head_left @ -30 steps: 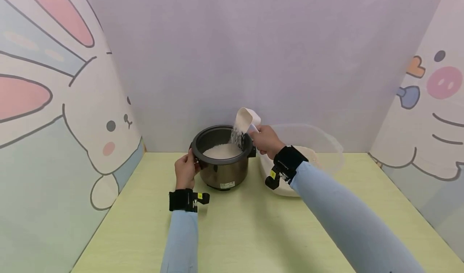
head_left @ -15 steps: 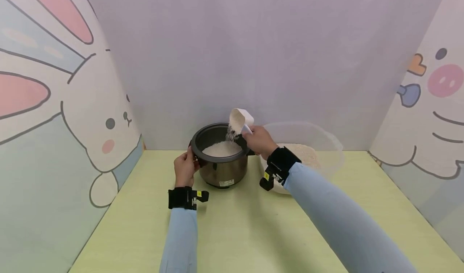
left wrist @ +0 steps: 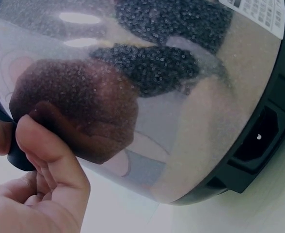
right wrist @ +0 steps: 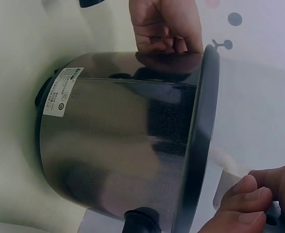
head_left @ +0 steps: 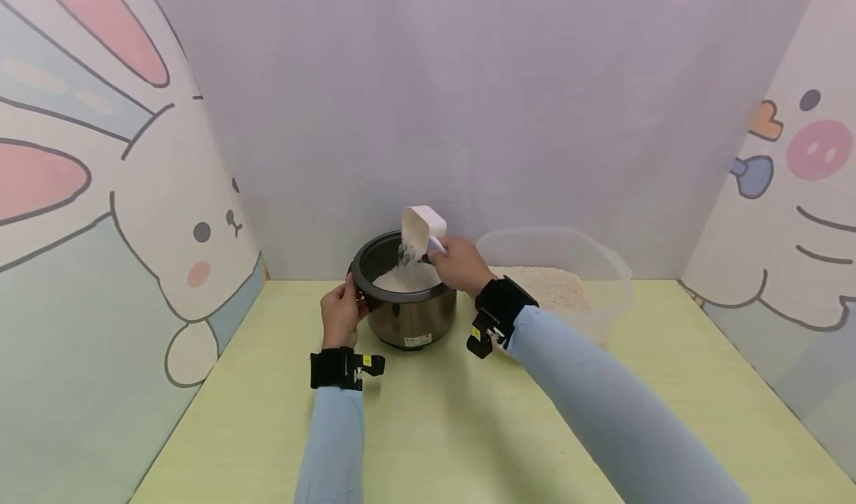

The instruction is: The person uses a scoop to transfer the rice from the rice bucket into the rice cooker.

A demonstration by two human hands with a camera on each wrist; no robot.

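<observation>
Above the rice cooker pot, the right hand is gripping the handle of a tilted white scoop, with rice falling into the pot. Left of the pot, the left hand is pinching its side handle. Right of the pot, a clear bowl is holding more rice.

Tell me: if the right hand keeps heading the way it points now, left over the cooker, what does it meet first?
Probably nothing solid at first: the right hand carries the white scoop over the open rice cooker. Beyond lies the far rim, where the left hand grips a handle. Depth is unclear.
</observation>
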